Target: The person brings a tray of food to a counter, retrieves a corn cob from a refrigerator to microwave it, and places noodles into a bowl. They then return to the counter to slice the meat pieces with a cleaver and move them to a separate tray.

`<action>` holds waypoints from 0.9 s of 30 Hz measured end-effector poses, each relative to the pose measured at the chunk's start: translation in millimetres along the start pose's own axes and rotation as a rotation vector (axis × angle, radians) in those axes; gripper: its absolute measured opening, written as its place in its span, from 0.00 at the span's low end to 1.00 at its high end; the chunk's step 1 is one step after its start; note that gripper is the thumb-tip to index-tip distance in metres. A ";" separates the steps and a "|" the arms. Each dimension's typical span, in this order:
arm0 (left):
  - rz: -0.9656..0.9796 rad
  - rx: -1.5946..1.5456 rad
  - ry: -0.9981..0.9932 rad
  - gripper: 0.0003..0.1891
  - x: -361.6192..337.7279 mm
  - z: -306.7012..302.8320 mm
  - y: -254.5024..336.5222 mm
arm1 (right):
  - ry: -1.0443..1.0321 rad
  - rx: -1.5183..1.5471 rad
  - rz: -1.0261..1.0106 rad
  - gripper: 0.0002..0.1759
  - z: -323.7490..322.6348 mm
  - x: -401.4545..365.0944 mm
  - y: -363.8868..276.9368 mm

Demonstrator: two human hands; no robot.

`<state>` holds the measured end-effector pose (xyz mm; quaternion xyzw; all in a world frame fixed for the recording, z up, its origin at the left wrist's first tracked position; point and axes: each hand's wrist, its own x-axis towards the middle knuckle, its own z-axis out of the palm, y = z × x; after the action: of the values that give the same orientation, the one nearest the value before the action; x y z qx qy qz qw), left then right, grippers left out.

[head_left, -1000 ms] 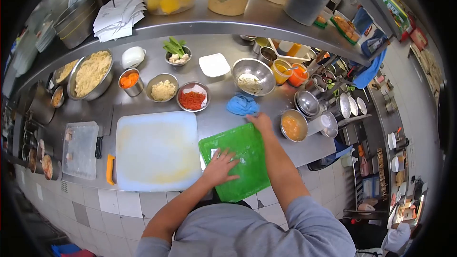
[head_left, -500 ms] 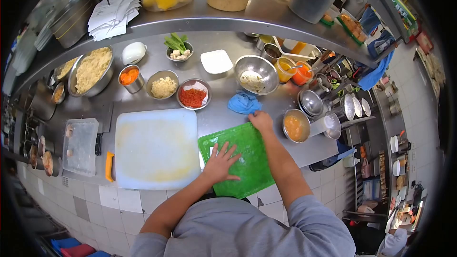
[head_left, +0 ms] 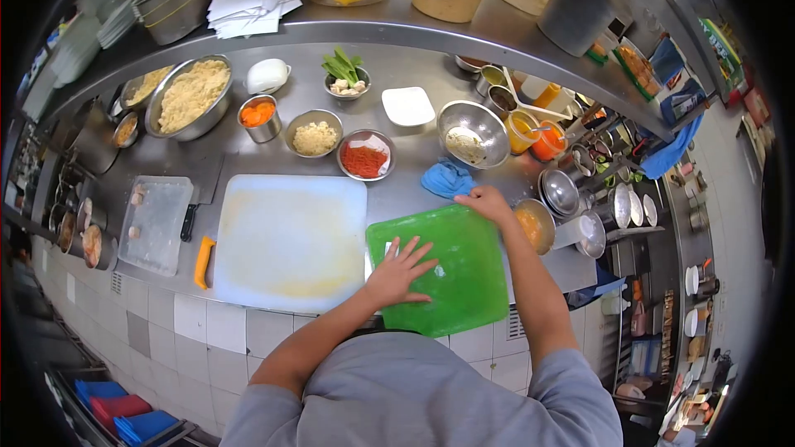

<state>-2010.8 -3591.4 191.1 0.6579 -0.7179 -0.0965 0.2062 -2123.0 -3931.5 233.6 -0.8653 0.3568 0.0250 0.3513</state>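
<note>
A green cutting board (head_left: pixel 464 281) lies slightly askew at the counter's front edge, its near part jutting past it. My left hand (head_left: pixel 399 275) rests flat on its left half, fingers spread, holding nothing. At the far right corner, my right hand (head_left: pixel 489 204) has its fingers closed over the board's edge; the fingertips are partly hidden. A crumpled blue cloth (head_left: pixel 447 178) touches or nearly touches those fingers. Left of the green board is a large white cutting board (head_left: pixel 290 240) with yellowish stains.
Behind the boards stand bowls of red shreds (head_left: pixel 364 159), chopped pale food (head_left: pixel 315 138) and orange slices (head_left: pixel 257 112). A metal bowl (head_left: pixel 472 132) and an orange-filled bowl (head_left: pixel 534 226) are rightward. A knife (head_left: pixel 189 222) and plastic tray (head_left: pixel 156 228) lie left. A steel shelf (head_left: pixel 373 29) overhangs the counter.
The view has shifted, so the counter appears further right and mostly higher. The green board seems turned a little, with both hands still on it.
</note>
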 end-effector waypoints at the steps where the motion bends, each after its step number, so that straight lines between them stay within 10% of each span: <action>1: 0.009 -0.051 0.043 0.51 -2.2 -1.8 -0.1 | -0.004 0.000 -0.009 0.28 -3.5 -10.4 -8.9; 13: -0.331 -0.209 0.346 0.55 -50.6 5.1 -22.2 | 0.038 0.472 -0.054 0.16 -1.3 -44.7 -27.2; 16: -0.351 -0.359 0.428 0.59 -49.5 4.2 -31.6 | 0.347 0.209 -0.440 0.15 -14.7 -14.5 -42.2; 18: -0.375 -0.425 0.438 0.62 -66.5 14.7 -25.2 | 0.132 0.418 -0.151 0.14 -13.5 -42.9 -47.7; 24: -0.414 -1.007 0.652 0.58 -41.3 32.0 -60.3 | 0.318 0.222 -0.442 0.16 -36.3 -25.7 -68.8; 27: -0.569 -0.803 0.630 0.52 -34.0 24.8 -62.8 | 0.296 0.309 -0.254 0.17 -22.0 -36.3 -51.5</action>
<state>-1962.8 -3568.5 137.4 0.6922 -0.3245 -0.2124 0.6087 -2121.9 -3897.9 291.2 -0.8335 0.2923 -0.2014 0.4234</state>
